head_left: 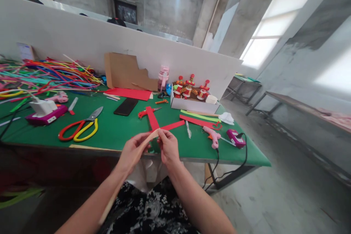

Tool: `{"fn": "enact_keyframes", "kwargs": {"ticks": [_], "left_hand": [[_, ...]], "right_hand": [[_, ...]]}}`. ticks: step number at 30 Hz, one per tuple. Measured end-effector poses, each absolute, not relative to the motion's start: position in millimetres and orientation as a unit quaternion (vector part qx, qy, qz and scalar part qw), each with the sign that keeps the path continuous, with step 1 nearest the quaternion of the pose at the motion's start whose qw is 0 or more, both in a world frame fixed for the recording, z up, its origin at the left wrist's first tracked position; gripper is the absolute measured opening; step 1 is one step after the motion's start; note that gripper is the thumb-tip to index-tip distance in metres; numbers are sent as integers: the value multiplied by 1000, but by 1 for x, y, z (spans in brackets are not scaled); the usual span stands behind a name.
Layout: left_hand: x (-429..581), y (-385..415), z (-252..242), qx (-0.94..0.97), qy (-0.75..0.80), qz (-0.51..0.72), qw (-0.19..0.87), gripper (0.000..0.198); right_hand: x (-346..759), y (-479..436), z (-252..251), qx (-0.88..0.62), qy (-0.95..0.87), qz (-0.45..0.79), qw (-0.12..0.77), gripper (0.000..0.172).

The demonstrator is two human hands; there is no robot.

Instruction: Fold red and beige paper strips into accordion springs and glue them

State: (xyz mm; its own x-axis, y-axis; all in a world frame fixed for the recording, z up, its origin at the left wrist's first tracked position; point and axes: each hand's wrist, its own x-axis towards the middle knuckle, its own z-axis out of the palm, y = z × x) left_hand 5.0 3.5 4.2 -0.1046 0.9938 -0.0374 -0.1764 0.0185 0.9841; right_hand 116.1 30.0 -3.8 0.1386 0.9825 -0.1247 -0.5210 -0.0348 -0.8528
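The person's right hand (pixel 170 148) pinches the end of a pale strip (pixel 146 142) between thumb and fingers; the left hand (pixel 128 150) holds it just beside, fingers curled around it. The strip trails back along the left forearm (pixel 95 195) from the table's (pixel 109 128) near edge. Red strips (pixel 153 117) lie just beyond, scissors (pixel 92 117) left, a glue gun (pixel 215 138) right.

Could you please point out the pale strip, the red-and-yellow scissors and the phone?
Pale strip (pixel 147 140), head view: near its upper end.
Red-and-yellow scissors (pixel 92 117), head view: blades by the pivot.
Phone (pixel 126 106), head view: middle of its face.
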Motion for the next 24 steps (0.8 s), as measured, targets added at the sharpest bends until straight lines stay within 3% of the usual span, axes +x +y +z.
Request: {"fn": "enact_keyframes", "kwargs": {"ticks": [11,24], "left_hand": [[22,6,-4,370,473,632,490,36],[2,2,1,456,515,593,419,23]], "right_hand": [[107,17,-10,-399,-273,575,660,23],[125,19,-1,-436,-401,582,557,19]]}}
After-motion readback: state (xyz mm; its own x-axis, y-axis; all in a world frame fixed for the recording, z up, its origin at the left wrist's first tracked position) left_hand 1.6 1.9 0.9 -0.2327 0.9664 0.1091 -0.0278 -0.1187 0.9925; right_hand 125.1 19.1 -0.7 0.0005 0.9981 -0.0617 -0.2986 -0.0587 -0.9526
